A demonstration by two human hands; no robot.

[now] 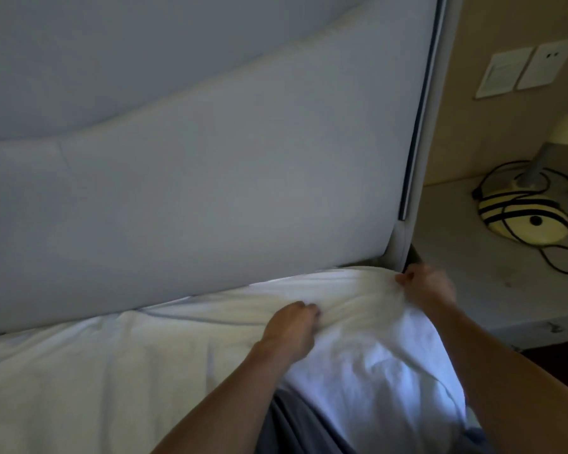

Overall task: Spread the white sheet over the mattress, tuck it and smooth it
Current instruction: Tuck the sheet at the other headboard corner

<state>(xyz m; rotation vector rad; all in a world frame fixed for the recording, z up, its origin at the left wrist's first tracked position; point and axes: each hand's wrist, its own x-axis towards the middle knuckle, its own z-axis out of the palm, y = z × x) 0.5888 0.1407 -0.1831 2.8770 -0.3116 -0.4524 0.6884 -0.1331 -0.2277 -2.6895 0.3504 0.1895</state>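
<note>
White sheet (358, 326): lay draped at far-right corner, below headboard (210, 191). 2 hands on it: left hand (291, 329), fingers curled into cloth; right hand (428, 285), fingers pinched its corner edge.

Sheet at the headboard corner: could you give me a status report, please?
Left grip pinches white sheet on top. Right grip holds it at the corner by headboard. Sheet wrinkled. Nothing blocking.

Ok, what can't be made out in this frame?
Head view:
1. The mattress corner: covered by the white sheet and right hand.
2. Fingertips of the left hand: curled under its knuckles.
3. Shade of the lamp: cut off by the right edge.
4. Print on the wall plate: too small, blurred.
</note>
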